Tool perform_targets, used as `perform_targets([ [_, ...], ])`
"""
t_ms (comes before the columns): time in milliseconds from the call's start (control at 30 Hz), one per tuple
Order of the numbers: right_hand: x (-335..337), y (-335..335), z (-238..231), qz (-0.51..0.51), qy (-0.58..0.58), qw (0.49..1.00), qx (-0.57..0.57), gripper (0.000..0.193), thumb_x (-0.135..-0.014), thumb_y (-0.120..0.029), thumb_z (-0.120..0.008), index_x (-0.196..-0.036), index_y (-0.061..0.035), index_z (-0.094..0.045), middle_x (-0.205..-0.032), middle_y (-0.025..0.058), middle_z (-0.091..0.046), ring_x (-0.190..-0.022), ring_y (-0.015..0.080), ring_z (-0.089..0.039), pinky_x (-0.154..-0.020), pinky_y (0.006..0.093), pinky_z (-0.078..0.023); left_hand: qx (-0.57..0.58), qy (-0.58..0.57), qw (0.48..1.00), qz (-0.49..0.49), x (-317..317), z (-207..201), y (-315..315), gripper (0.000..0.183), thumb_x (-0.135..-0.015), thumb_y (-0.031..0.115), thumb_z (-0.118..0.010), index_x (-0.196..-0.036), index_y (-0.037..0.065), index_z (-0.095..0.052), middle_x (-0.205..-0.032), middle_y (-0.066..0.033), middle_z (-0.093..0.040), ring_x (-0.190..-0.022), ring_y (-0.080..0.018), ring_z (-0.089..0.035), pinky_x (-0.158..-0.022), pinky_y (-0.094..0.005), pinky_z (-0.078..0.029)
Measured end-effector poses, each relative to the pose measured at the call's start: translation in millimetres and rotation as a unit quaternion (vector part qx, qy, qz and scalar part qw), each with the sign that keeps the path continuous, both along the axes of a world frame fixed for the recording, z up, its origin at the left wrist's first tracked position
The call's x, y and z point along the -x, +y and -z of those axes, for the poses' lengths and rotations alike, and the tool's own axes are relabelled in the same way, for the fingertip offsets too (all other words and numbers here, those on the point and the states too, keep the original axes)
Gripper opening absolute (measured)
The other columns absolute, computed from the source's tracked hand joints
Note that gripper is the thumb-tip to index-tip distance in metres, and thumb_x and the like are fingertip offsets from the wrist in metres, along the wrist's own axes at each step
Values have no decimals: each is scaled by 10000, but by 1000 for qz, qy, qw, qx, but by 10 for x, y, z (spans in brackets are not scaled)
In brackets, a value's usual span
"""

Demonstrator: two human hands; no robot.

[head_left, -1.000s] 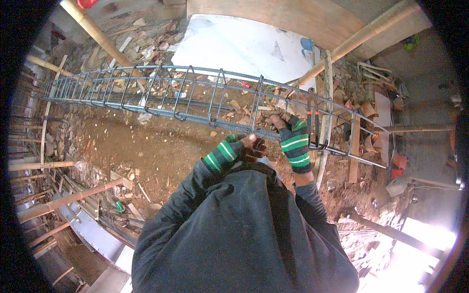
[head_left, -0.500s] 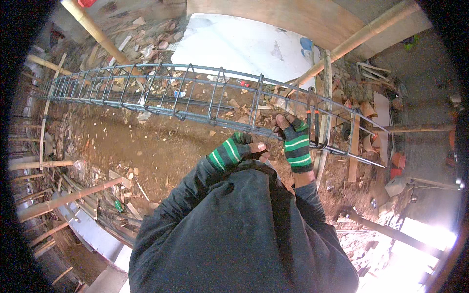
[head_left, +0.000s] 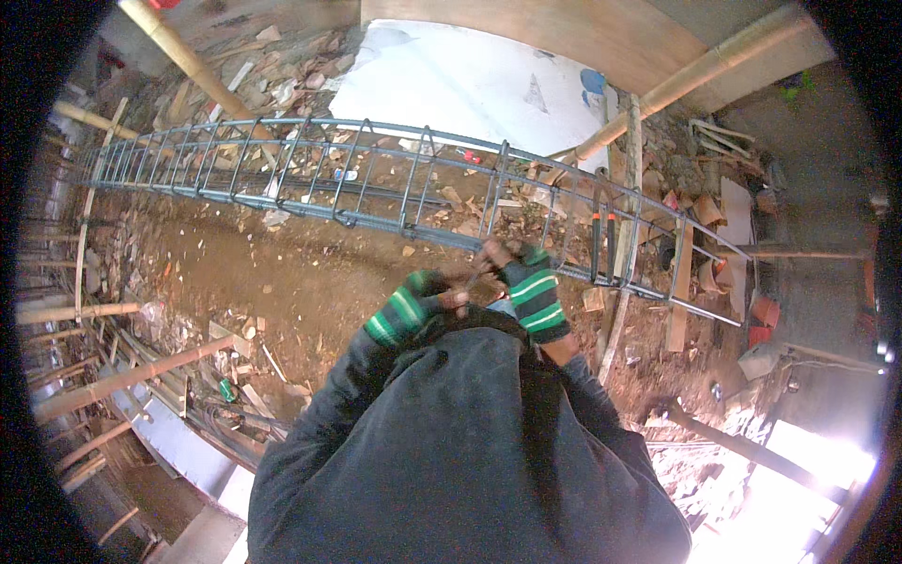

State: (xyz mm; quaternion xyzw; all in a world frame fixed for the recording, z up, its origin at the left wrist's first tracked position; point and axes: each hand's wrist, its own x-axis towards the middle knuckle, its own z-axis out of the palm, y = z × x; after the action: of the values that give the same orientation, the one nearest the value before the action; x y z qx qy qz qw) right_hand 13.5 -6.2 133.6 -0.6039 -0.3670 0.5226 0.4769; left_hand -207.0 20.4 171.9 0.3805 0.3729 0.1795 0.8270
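Observation:
In front of my chest, both hands wear fingerless gloves with green, black and pale stripes. My left hand [head_left: 420,303] has its fingers curled, the thumb pointing towards the right hand. Close beside it, my right hand [head_left: 528,282] is bent with its fingertips pinched together. Anything between the fingers is too thin and blurred to make out. Just beyond the hands runs a long rebar cage [head_left: 404,228] of bars and square stirrups; the right fingertips are near its closest bar. Pincers [head_left: 611,246] with black and orange handles hang upright at the cage, right of my right hand.
A wooden prop [head_left: 631,169] stands by the cage's right part, and another batten [head_left: 86,235] by its left end. Bamboo poles [head_left: 188,66] slant around. A white sheet [head_left: 460,85] lies behind the cage. Brown earth [head_left: 254,263] is strewn with wood scraps and rubble.
My right hand has moved left and slightly nearer to me, away from the bar. My left hand has shifted a little left and nearer, so both hands are now close together.

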Motion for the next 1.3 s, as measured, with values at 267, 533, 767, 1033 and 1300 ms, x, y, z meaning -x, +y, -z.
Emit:
perform_targets([
  [267, 1, -225, 100, -136, -201, 969, -40, 289, -906, -283, -681, -1076, -50, -692, -1052, 161, -691, -952, 287, -667, -848, 413, -531, 70, 86, 993, -47, 799, 797, -72, 353, -929, 136, -641, -1246, -18, -616, -876, -53, -675, -748, -137, -614, -700, -283, -519],
  [533, -298, -33, 217, 31, -596, 793, -122, 262, -899, -262, -680, -1018, -29, -708, -842, 189, -672, -775, 336, -649, -707, 443, -510, -53, 62, 997, -1, 44, 1389, 308, 327, -906, 153, -675, -1209, 52, -608, -932, -62, -685, -839, -181, -682, -721, -315, -561],
  [767, -217, 128, 320, -14, -646, 761, -56, 338, -931, -396, -562, -802, -95, -646, -744, 152, -625, -717, 375, -609, -660, 498, -475, 35, -33, 998, 27, -505, 1495, 521, 209, -932, 287, -661, -1036, 115, -604, -778, 8, -602, -628, -117, -570, -432, -296, -442],
  [1033, -368, 190, 668, 46, -515, 855, -52, 319, -848, -396, -677, -889, -80, -697, -801, 156, -669, -778, 379, -634, -731, 481, -502, 15, -104, 994, -1, -595, 1550, 491, 218, -908, 315, -697, -989, 137, -600, -700, 35, -514, -557, -90, -460, -414, -269, -367],
  [1300, -280, 159, 408, 38, -286, 946, -149, 167, -885, -177, -701, -952, -30, -744, -863, 92, -738, -777, 173, -674, -733, 327, -526, -18, -22, 999, 21, -528, 1301, 512, 225, -903, 300, -709, -971, 96, -645, -699, 38, -558, -654, -69, -531, -452, -269, -405],
])
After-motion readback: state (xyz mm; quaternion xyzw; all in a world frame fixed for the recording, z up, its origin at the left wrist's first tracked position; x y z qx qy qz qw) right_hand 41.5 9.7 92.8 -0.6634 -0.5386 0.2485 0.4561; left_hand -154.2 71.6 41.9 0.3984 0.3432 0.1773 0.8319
